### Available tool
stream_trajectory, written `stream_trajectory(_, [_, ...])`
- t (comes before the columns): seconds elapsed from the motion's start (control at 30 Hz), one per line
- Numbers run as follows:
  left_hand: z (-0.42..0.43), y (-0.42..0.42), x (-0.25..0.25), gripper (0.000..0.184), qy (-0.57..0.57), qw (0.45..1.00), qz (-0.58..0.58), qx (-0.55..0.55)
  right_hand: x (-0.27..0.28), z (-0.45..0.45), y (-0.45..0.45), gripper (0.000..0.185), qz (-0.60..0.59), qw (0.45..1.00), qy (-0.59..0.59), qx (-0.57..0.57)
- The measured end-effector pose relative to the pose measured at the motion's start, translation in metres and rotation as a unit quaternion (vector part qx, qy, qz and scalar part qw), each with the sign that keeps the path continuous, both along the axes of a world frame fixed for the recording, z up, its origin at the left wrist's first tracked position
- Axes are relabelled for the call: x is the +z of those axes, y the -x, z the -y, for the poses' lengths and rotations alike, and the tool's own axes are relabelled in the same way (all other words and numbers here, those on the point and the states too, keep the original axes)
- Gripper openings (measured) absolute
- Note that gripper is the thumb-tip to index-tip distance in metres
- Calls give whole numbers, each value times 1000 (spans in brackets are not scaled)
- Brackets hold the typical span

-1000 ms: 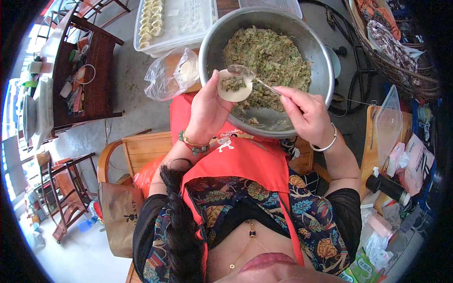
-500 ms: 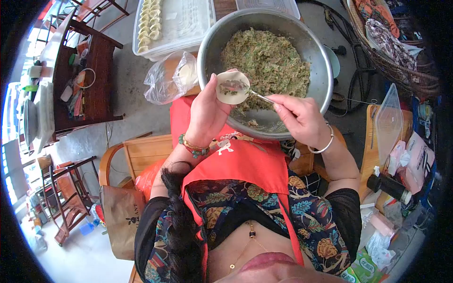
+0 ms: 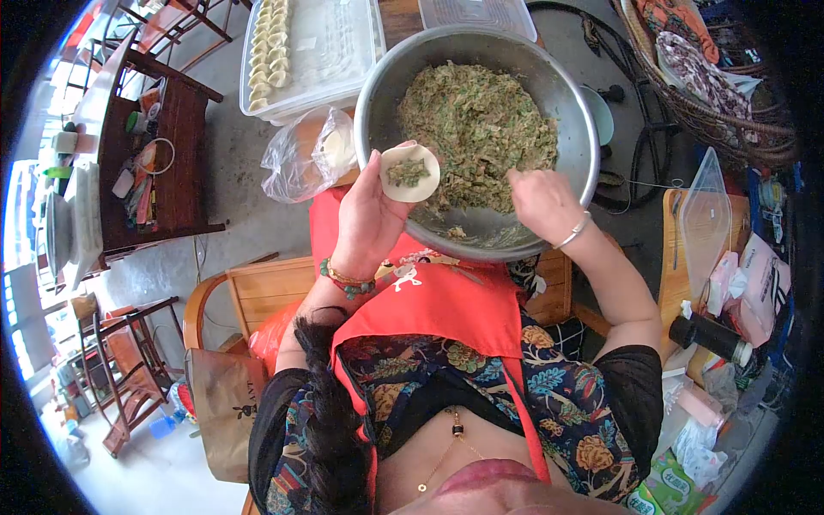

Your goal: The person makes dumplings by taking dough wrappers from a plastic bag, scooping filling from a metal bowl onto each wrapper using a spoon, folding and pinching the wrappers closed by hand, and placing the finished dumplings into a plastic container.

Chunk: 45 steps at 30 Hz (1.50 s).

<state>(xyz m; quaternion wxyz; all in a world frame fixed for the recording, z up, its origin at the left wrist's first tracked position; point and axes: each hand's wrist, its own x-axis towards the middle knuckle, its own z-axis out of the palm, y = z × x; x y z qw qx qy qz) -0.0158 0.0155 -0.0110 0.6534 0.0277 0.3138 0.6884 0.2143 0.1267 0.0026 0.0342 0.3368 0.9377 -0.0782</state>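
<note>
A round dough wrapper [image 3: 427, 188] rests on the fingers of my left hand [image 3: 371, 215], with a small heap of green-brown filling [image 3: 407, 172] at its middle. My right hand [image 3: 547, 206] is closed over the lower right part of the big metal bowl [image 3: 587, 163], at the edge of the filling mass [image 3: 476, 129]. The spoon that it held earlier is hidden now, behind the fingers or in the filling. Left of the bowl, a clear plastic bag [image 3: 296, 159] holds pale round wrappers [image 3: 337, 148].
A clear plastic tray [image 3: 335, 60] with rows of folded dumplings [image 3: 276, 51] stands at the upper left. Behind the bowl lies a plastic lid [image 3: 481, 14]. A wicker basket [image 3: 687, 103] is at the upper right, and a black bottle [image 3: 711, 339] lies at the right.
My right hand has moved the spoon away from the wrapper and down to the filling in the bowl. The filling on the wrapper is now uncovered. My left hand has shifted slightly left.
</note>
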Motion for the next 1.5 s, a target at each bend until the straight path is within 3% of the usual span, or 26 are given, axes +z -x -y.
stream_trajectory(0.17, [1, 4, -2, 50, -35, 999, 27, -25, -35, 0, 3, 15, 28, 999, -14, 34])
stream_trajectory(0.23, [2, 4, -1, 50, -32, 999, 24, -26, -22, 4, 7, 29, 91, 992, 82, -13])
stream_trajectory(0.33, [3, 5, -1, 50, -26, 999, 21, -27, 9, 13, 7, 46, 52, 998, -8, 33])
stream_trajectory(0.37, [3, 4, -1, 50, -24, 999, 22, -29, 17, 13, 10, 46, 53, 998, -8, 34])
stream_trajectory(0.43, [3, 2, 1, 50, -20, 999, 18, -32, 29, 15, 20, 44, -185, 973, -20, 133])
stream_trajectory(0.57, [3, -3, -1, 51, -25, 997, 36, -67, 34, 26, 43, 27, -297, 924, -49, 234])
stream_trajectory(0.9, [8, -4, 3, 52, -12, 997, 33, -71, 24, 24, 61, 12, -330, 915, -31, 229])
stream_trajectory(1.2, [11, -9, 5, 60, -35, 989, 6, -147, 17, 13, 74, 11, -411, 901, 65, 122])
stream_trajectory(1.4, [18, -9, 0, 48, -86, 986, -29, -143, 15, 13, 76, 14, -433, 887, 113, 117])
stream_trajectory(1.5, [16, -11, 14, 43, -74, 978, -114, -158, 18, 14, 76, 16, -428, 890, 111, 110])
